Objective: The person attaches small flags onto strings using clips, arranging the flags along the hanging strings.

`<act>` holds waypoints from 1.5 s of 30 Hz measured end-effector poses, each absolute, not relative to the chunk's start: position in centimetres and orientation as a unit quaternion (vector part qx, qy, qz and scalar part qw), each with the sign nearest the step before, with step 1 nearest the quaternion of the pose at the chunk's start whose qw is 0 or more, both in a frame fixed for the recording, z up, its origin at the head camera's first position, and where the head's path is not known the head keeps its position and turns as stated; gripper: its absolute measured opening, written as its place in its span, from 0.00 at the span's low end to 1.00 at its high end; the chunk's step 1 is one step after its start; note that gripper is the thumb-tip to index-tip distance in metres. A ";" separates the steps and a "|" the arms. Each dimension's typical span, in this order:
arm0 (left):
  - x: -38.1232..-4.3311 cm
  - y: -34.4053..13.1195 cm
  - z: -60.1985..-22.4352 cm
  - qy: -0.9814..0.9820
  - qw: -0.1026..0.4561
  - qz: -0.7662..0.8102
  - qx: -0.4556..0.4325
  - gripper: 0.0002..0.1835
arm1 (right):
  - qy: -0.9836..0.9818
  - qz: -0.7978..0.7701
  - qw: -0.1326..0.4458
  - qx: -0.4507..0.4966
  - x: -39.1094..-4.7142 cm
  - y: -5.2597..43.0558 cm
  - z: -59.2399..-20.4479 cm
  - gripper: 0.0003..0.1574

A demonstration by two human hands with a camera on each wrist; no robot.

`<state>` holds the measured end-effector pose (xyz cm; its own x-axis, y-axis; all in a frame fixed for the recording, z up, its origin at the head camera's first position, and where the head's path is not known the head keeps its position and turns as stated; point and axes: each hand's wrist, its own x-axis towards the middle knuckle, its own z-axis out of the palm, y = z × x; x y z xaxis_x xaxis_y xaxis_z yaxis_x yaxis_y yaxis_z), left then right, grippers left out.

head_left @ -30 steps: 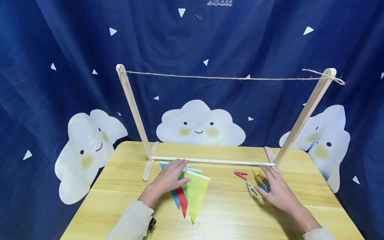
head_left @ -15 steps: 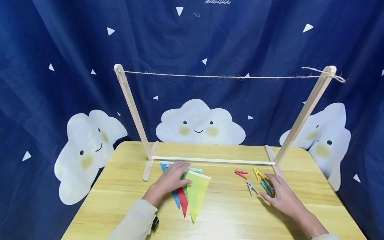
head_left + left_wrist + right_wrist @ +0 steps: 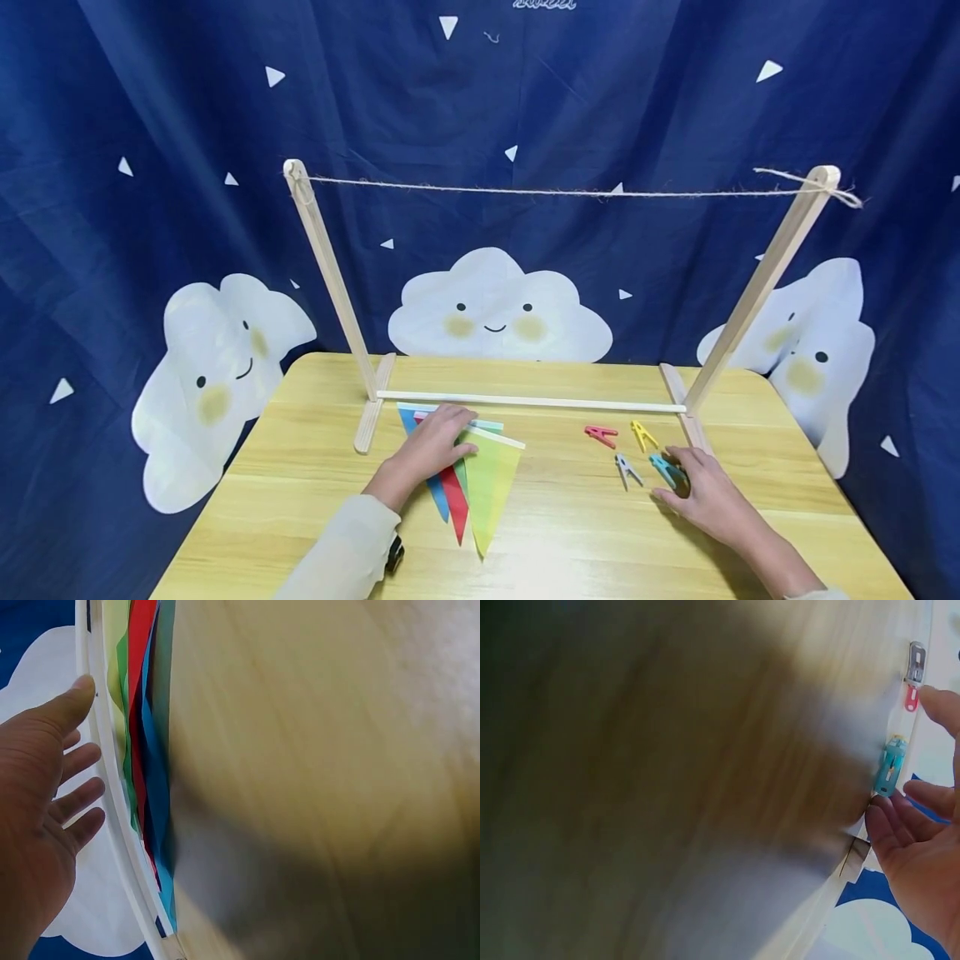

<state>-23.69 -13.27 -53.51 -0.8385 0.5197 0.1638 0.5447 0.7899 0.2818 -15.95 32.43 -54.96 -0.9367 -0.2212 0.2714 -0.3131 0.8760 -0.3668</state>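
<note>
In the head view, my left hand (image 3: 431, 450) lies over several fanned-out triangular pennants: a blue pennant (image 3: 438, 500), a red pennant (image 3: 454, 504), a partly covered green pennant (image 3: 462, 472) and a yellow pennant (image 3: 495, 479) in front. Its fingers are loose in the left wrist view and grip nothing. My right hand (image 3: 712, 497) is at the right side of a teal clothespin (image 3: 664, 470), fingers spread around its near end without pinching it. Close by lie a grey clothespin (image 3: 627, 471), a yellow clothespin (image 3: 643, 435) and a red clothespin (image 3: 601, 436).
A wooden stand spans the table's back, with a left post (image 3: 330, 275), a right post (image 3: 761, 287) and a low crossbar (image 3: 540, 402). Twine (image 3: 525, 191) is tied between the post tops. A dark blue curtain (image 3: 450, 100) with clouds hangs behind the table (image 3: 300, 500).
My right hand has drawn back from the crossbar's right end toward me, uncovering the yellow and teal clothespins. My left hand has stayed almost in place over the pennants.
</note>
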 end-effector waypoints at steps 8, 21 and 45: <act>-23.9 -13.1 -53.9 -0.945 0.045 -0.155 -0.286 0.26 | -0.970 0.203 0.070 0.118 -16.0 32.4 -54.6 0.40; -24.3 -13.3 -54.4 -0.942 0.071 -0.142 -0.297 0.23 | -0.974 0.200 0.030 0.100 -16.4 32.5 -54.0 0.31; -26.0 -11.9 -52.6 -0.953 -0.061 -0.129 -0.266 0.18 | -0.975 0.193 0.052 0.100 -16.2 32.8 -54.5 0.24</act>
<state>-26.04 -11.93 -52.60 -0.8513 0.5225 -0.0476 0.4910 0.8254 0.2787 -16.21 32.82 -54.48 -0.9745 -0.1751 0.1401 -0.2153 0.9054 -0.3658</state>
